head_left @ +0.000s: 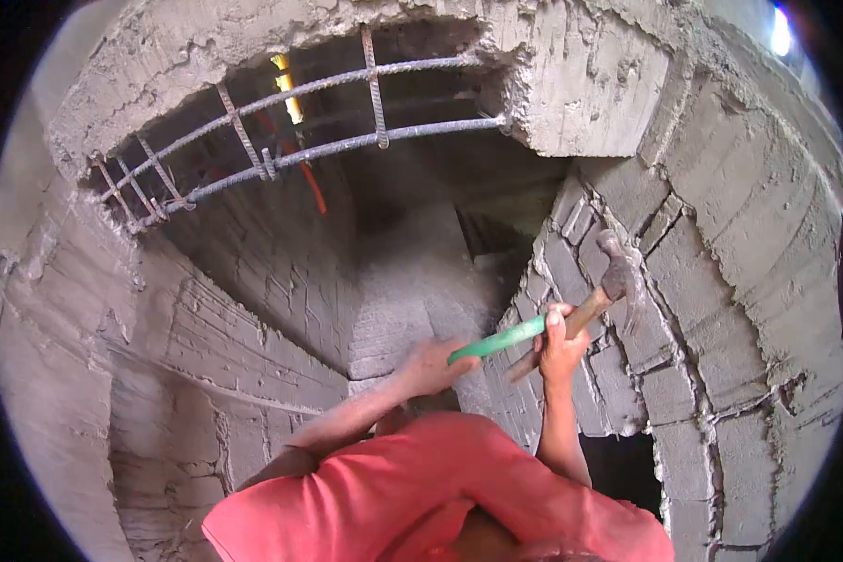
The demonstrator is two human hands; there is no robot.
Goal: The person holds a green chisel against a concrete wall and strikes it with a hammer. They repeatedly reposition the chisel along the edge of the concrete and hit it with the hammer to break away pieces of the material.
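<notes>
Two sides of my feed are rough grey: the left wall (51,375) and the right wall (749,309), the latter laid in blocks with raised mortar lines. Next largest is the broken-edged concrete band (590,84) across the top. Below, I see the wearer's red shirt (393,478). Under the band, curved steel bars (337,140) span a dark opening, crossed by short ribbed rods.

Smaller again is the hammer (585,312), held just beyond the shirt, in front of the right wall. Its long axis slants from the butt at lower left to the head at upper right. The head lies across the handle, blunt end toward the upper left, curved end toward the lower right. I cannot tell whether it touches the blocks.

A green rod (506,340) rises more gently, left to right, between the hands. The left hand (431,363) has its grip wrapped round the lower end; the upper end reaches the right thumb, contact unclear to me. The right hand (562,351) has its grip curled round the hammer's wooden handle, the butt jutting out past it.

Smallest in my view are a yellow piece (288,89) behind the bars and an orange-red strip (314,187) beneath them.
</notes>
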